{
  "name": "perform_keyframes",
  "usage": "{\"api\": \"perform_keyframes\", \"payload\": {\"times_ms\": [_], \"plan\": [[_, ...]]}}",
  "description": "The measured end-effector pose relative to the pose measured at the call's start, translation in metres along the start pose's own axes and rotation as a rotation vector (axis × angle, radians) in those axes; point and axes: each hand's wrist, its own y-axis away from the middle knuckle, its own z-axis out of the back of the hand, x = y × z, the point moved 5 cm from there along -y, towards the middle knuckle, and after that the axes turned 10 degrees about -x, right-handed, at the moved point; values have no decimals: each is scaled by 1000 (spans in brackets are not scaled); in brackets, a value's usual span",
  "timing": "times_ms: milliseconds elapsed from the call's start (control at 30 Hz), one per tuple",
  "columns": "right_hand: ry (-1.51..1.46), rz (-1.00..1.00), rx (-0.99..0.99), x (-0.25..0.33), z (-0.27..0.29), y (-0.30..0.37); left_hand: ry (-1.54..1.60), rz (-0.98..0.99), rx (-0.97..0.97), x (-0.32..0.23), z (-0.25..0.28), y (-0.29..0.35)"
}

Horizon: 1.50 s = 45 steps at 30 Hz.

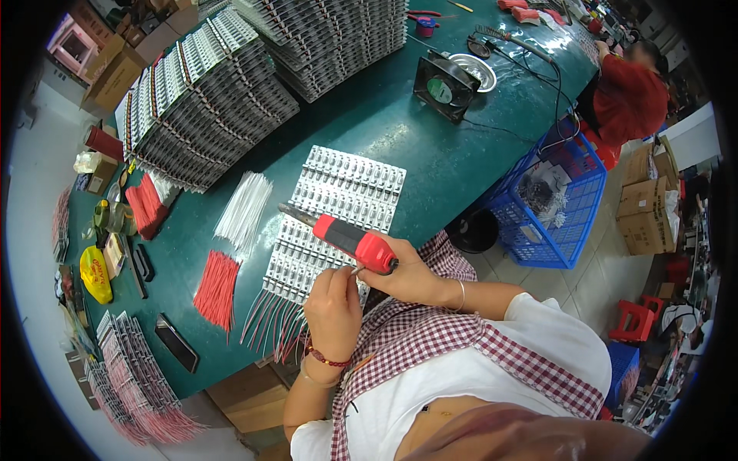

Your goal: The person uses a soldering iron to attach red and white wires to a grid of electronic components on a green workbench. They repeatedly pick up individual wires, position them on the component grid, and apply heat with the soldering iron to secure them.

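In my right hand [411,276] I hold a red-and-black handheld tool with a slim dark metal nozzle [346,238], tilted so its nozzle points up and to the left across the panel below; I cannot tell whether it touches. That white rectangular panel with rows of small grey fittings [350,184] lies flat and slightly askew on the green tabletop [430,177]. Thin red and white wires [265,319] trail loosely from its near edge toward me.

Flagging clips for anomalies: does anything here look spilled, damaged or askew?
Nothing stands out. The red wires and white wires lie in separate bundles beside the module panel; fine damage to it would be too small to tell.
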Motion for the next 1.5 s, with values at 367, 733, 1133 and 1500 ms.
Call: {"api": "perform_keyframes", "payload": {"times_ms": [367, 733, 1133, 1500], "plan": [[-320, -349, 147, -8, 9, -7, 129, 24, 42, 0, 4, -7], [-243, -305, 124, -10, 0, -9, 288, 134, 30, 14, 8, 2], [81, -214, 43, 2, -7, -3, 320, 170, -41, 26, 3, 6], [199, -106, 83, -8, -10, 1, 199, 79, 81, 31, 6, 12]]}}
